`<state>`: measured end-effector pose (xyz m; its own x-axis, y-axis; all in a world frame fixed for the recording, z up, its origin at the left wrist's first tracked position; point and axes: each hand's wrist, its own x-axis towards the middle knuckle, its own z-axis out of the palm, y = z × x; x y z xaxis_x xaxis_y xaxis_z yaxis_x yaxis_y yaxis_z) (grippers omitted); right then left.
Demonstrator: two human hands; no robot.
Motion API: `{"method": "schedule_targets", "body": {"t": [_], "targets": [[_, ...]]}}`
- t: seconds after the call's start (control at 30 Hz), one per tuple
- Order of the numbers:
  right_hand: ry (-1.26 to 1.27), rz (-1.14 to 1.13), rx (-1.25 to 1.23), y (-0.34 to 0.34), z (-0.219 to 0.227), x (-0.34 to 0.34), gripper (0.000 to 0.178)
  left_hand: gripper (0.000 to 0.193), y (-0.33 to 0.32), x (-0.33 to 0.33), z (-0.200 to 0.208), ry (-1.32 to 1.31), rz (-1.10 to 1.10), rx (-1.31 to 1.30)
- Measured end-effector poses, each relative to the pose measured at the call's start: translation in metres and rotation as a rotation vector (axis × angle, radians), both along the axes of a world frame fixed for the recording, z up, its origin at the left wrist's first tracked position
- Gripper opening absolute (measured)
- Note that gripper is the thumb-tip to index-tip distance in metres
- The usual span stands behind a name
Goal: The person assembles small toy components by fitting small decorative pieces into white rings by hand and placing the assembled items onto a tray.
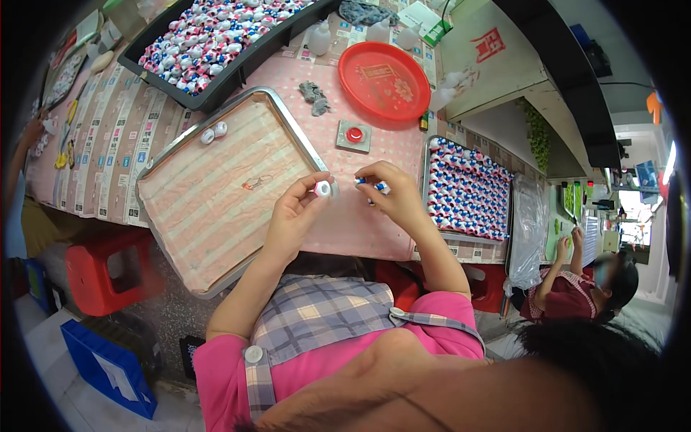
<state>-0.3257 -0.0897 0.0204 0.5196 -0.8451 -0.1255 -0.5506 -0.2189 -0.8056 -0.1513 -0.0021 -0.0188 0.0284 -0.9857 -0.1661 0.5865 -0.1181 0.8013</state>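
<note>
My left hand (pixel 289 216) pinches a small white rounded piece (pixel 322 189) with a dark spot on its face, over the right rim of a metal tray. Just across from it, my right hand (pixel 397 193) has its fingers closed on small blue-and-white parts (pixel 381 188); their exact kind is too small to make out. The two hands are a short gap apart. The paper-lined metal tray (pixel 209 216) lies to the left, with a couple of white pieces (pixel 214 132) near its far edge. Beyond my hands sits a square metal plate (pixel 344 141) with a red round piece (pixel 354 135).
A black crate (pixel 232 85) heaped with white, blue and pink pieces stands far left. On the right is a tray (pixel 468 191) of similar pieces in rows. A red round tray (pixel 385 79) and grey rag (pixel 314 98) lie beyond. A co-worker (pixel 568 288) sits far right.
</note>
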Motion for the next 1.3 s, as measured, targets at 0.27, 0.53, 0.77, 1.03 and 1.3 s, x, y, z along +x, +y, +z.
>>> {"method": "schedule_targets", "body": {"t": [0.27, 0.53, 0.77, 1.03, 1.3], "targets": [[-0.676, 0.045, 0.684, 0.012, -0.012, 0.015, 0.02, 0.03, -0.002, -0.005, 0.001, -0.226, 0.07, -0.115], [-0.668, -0.026, 0.809, 0.014, -0.014, 0.019, 0.016, 0.03, 0.0, -0.005, -0.005, -0.184, 0.053, -0.134], [-0.746, -0.047, 0.913, 0.016, -0.018, 0.02, 0.014, 0.03, 0.0, -0.005, -0.002, -0.044, 0.05, -0.061], [-0.537, 0.007, 0.597, 0.009, 0.001, 0.02, 0.016, 0.033, -0.002, -0.004, -0.003, 0.051, 0.104, -0.003], [0.134, 0.026, -0.373, -0.072, -0.009, 0.01, 0.016, 0.034, -0.005, -0.003, -0.003, 0.15, 0.142, 0.02]]}}
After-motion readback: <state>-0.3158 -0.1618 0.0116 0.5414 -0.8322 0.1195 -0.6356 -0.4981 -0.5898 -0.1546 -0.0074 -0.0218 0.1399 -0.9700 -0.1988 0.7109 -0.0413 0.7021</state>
